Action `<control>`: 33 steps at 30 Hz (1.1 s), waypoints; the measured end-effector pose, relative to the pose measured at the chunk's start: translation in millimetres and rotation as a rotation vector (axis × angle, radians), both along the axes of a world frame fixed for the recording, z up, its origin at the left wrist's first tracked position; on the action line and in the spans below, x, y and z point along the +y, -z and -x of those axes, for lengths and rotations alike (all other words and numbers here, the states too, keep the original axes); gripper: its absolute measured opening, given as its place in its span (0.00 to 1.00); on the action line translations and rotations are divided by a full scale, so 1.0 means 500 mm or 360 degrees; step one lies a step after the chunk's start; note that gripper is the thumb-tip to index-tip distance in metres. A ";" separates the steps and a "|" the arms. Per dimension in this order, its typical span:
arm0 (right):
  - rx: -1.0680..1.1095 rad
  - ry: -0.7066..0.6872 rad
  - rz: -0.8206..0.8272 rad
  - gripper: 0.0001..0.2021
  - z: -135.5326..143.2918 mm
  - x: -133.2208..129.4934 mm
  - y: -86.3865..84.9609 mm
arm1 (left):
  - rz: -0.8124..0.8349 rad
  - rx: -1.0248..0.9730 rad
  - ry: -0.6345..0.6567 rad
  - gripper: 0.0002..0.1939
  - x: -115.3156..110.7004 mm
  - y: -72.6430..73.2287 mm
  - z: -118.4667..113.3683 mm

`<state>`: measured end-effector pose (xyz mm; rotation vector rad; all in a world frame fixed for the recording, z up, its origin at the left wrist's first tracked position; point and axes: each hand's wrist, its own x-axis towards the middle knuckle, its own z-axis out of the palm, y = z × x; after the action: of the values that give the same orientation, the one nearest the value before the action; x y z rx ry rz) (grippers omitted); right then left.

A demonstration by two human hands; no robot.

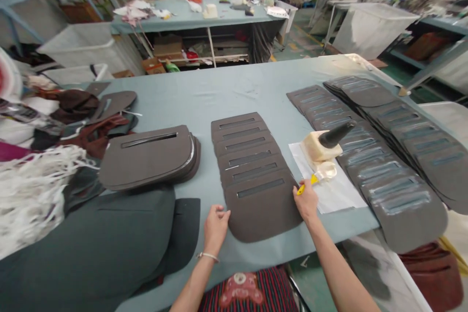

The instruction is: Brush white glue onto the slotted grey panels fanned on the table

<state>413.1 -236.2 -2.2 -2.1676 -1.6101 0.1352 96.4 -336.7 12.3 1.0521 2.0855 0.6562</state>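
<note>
Several grey-brown slotted panels (pixel 261 214) lie overlapped in a column at the middle of the table. My left hand (pixel 216 228), a bracelet on its wrist, is at their lower left edge, fingers curled together; what they pinch, if anything, is too small to make out. At the right edge my right hand (pixel 306 200) grips a yellow-handled brush (pixel 325 171), its bristles covered in cream-coloured matter. Beside the brush a cream block-shaped container with a dark cone-shaped nozzle (pixel 336 135) stands on white paper (pixel 341 195).
Stacked panels (pixel 146 158) sit left of the column. More slotted panels, with shiny strips round their slots, overlap at the right (pixel 409 224). Dark green material (pixel 109 243) covers the near left, beside white cords (pixel 40 190). Another table (pixel 204 22) stands behind.
</note>
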 end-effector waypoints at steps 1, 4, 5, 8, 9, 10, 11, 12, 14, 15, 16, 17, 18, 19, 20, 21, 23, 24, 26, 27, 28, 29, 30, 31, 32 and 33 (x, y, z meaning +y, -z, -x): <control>0.0000 0.0001 0.0005 0.12 0.000 0.000 -0.001 | 0.0005 0.0009 0.0001 0.15 -0.001 -0.002 0.000; 0.0000 0.0005 0.0028 0.12 0.003 -0.001 -0.008 | 0.0023 0.0019 0.0006 0.15 -0.002 -0.007 0.001; -0.0004 0.0007 0.0039 0.12 0.005 -0.002 -0.010 | 0.0031 0.0017 0.0009 0.15 -0.003 -0.008 0.002; -0.0023 0.0017 0.0084 0.11 0.010 -0.002 -0.016 | 0.0056 0.0029 0.0027 0.16 -0.002 -0.006 0.004; -0.0024 0.0017 0.0100 0.11 0.012 -0.002 -0.017 | 0.0065 0.0045 0.0033 0.16 -0.002 -0.004 0.005; -0.0021 0.0013 0.0115 0.11 0.013 -0.002 -0.018 | 0.0075 0.0065 0.0039 0.16 -0.002 -0.002 0.006; -0.0017 0.0010 0.0128 0.11 0.014 -0.003 -0.019 | 0.0085 0.0086 0.0045 0.16 -0.002 0.000 0.007; -0.0016 0.0006 0.0136 0.11 0.015 -0.003 -0.019 | 0.0091 0.0103 0.0050 0.17 -0.002 0.002 0.008; -0.0029 0.0000 0.0144 0.10 0.016 -0.003 -0.019 | 0.0100 0.0120 0.0060 0.17 -0.001 0.004 0.008; -0.0039 -0.0005 0.0146 0.10 0.016 -0.004 -0.019 | 0.0105 0.0124 0.0066 0.16 -0.001 0.004 0.008; -0.0049 -0.0009 0.0148 0.10 0.015 -0.004 -0.019 | 0.0114 0.0128 0.0069 0.16 -0.001 0.003 0.007; -0.0056 -0.0014 0.0155 0.10 0.015 -0.004 -0.019 | 0.0123 0.0131 0.0070 0.16 -0.001 0.001 0.007; -0.0060 -0.0021 0.0164 0.10 0.015 -0.004 -0.019 | 0.0133 0.0133 0.0070 0.16 -0.001 0.000 0.007; -0.0063 -0.0027 0.0175 0.10 0.015 -0.005 -0.020 | 0.0139 0.0135 0.0072 0.16 0.000 -0.002 0.007; -0.0066 -0.0034 0.0184 0.10 0.015 -0.005 -0.021 | 0.0140 0.0136 0.0076 0.15 0.000 -0.003 0.007; -0.0068 -0.0040 0.0193 0.10 0.015 -0.005 -0.022 | 0.0136 0.0134 0.0081 0.15 0.000 -0.004 0.006; -0.0070 -0.0057 0.0201 0.10 0.016 -0.005 -0.024 | 0.0127 0.0134 0.0099 0.15 0.000 -0.007 0.006; -0.0071 -0.0063 0.0207 0.10 0.016 -0.005 -0.025 | 0.0124 0.0139 0.0108 0.14 0.000 -0.008 0.005; -0.0074 -0.0066 0.0222 0.10 0.017 -0.005 -0.027 | 0.0122 0.0167 0.0127 0.14 -0.001 -0.012 0.003; -0.0077 -0.0065 0.0231 0.10 0.018 -0.005 -0.027 | 0.0121 0.0184 0.0142 0.13 -0.001 -0.014 0.001; -0.0081 -0.0064 0.0239 0.10 0.019 -0.004 -0.028 | 0.0117 0.0203 0.0161 0.13 -0.001 -0.016 -0.001; -0.0086 -0.0059 0.0250 0.10 0.019 -0.004 -0.028 | 0.0111 0.0220 0.0179 0.12 -0.001 -0.019 -0.004; -0.0093 -0.0052 0.0261 0.09 0.020 -0.003 -0.029 | 0.0100 0.0230 0.0194 0.11 -0.001 -0.021 -0.006; -0.0100 -0.0047 0.0273 0.09 0.021 -0.003 -0.029 | 0.0088 0.0231 0.0204 0.11 -0.001 -0.023 -0.008; -0.0109 -0.0039 0.0286 0.09 0.021 -0.002 -0.030 | 0.0075 0.0223 0.0207 0.10 -0.001 -0.025 -0.010; -0.0121 -0.0032 0.0296 0.09 0.022 -0.001 -0.030 | 0.0064 0.0211 0.0203 0.10 0.000 -0.027 -0.011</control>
<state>402.2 -236.9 12.8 -2.3211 -1.7227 0.2191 101.9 -336.8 25.7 1.2235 2.1136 0.4917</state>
